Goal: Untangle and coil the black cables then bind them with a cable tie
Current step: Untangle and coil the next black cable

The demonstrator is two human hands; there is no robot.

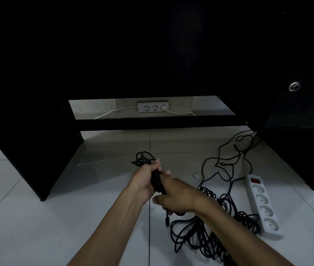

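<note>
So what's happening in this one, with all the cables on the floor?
A person is gathering black cable above a tiled floor in front of a dark desk. The left hand grips a bunched cable bundle, and the right hand is closed on the same bundle lower down. A large pile of loose cable still lies tangled beside a white power strip. No cable tie can be made out, so binding has not begun.

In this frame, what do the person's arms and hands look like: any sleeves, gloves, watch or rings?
Both forearms are bare up to the picture's lower edge, with no sleeves showing. The left hand and right hand wear no gloves. No watch, bracelet or ring shows on either, though the light is dim and some fingers are hidden.
</note>
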